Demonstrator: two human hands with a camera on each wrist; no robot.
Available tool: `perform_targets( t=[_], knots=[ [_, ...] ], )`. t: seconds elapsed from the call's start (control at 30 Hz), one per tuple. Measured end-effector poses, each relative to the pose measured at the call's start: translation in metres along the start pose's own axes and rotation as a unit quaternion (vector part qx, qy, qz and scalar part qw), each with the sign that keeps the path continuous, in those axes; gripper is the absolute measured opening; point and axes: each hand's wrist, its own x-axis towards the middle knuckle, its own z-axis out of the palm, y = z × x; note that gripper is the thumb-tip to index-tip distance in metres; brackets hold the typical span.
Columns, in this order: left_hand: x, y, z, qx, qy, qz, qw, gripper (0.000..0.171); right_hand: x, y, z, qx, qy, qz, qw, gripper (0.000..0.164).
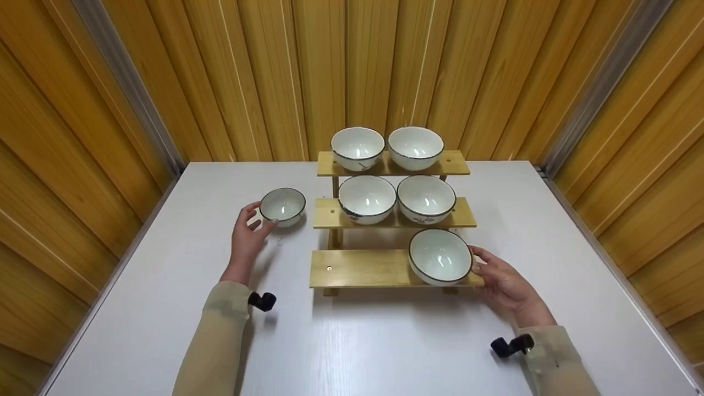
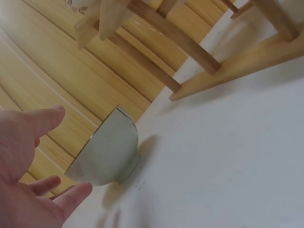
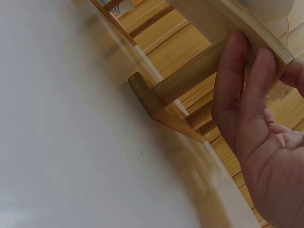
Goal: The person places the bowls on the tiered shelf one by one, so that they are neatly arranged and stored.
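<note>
My left hand [image 1: 250, 234] is beside a white bowl [image 1: 283, 206] with a dark rim, which stands on the table left of a three-step wooden rack [image 1: 357, 268]. In the left wrist view the thumb and fingers are spread around the near side of this bowl [image 2: 107, 152]. At the other side, my right hand [image 1: 506, 286] grips the right end of the rack's lowest shelf. Two of its fingers [image 3: 230, 76] press under the board in the right wrist view. Close to that hand, another bowl [image 1: 440, 257] sits on the same shelf.
Two bowls stand on the top shelf, among them the left one [image 1: 357, 148], and two on the middle shelf, including the right one [image 1: 426, 199]. The rack stands on a white table [image 1: 374, 341]. Wood-patterned walls [image 1: 264, 82] enclose its back and sides.
</note>
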Motion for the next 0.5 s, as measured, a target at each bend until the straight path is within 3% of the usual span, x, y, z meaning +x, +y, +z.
perform_targets(
  t=[0.2, 0.5],
  knots=[
    [0.016, -0.011, 0.009, -0.006, -0.02, -0.005, 0.9998, 0.072, 0.0, 0.0, 0.001, -0.002, 0.007, 0.001, 1.0, 0.041],
    [0.026, -0.018, 0.019, -0.021, -0.035, -0.022, 0.9989, 0.079, 0.0, 0.001, 0.0, -0.022, 0.016, -0.003, 1.0, 0.041]
  ],
)
